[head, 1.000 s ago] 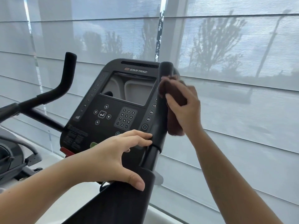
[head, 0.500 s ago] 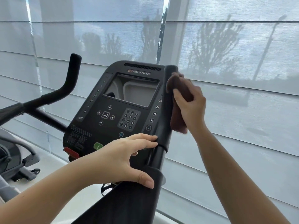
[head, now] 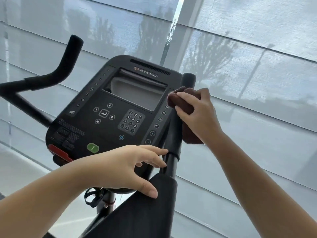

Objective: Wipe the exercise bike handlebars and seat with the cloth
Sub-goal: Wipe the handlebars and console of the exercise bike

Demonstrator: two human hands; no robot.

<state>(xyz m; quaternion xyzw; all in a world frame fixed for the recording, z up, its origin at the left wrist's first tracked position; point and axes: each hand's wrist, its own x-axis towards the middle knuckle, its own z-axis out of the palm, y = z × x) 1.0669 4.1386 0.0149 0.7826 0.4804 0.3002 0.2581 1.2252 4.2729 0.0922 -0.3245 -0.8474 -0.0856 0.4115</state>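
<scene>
The black right handlebar (head: 175, 141) of the exercise bike rises upright beside the console. My right hand (head: 199, 114) grips a dark brown cloth (head: 182, 103) wrapped round this bar a little below its top end. The cloth's loose end hangs down behind the bar. My left hand (head: 127, 169) rests lower down, thumb on the padded lower part of the bar (head: 161, 194), fingers spread and reaching to the bar's joint. The left handlebar (head: 68, 60) curves up at the left, untouched. The seat is out of view.
The black console (head: 113, 107) with screen, keypad, green and red buttons sits between the two handlebars. A window with grey translucent blinds (head: 257, 48) fills the background close behind the bike. A bottle cage (head: 92, 196) shows under the console.
My right hand with the cloth has slid down the right handlebar, baring the bar's top end. My left hand has stayed near the joint, its fingers now more spread.
</scene>
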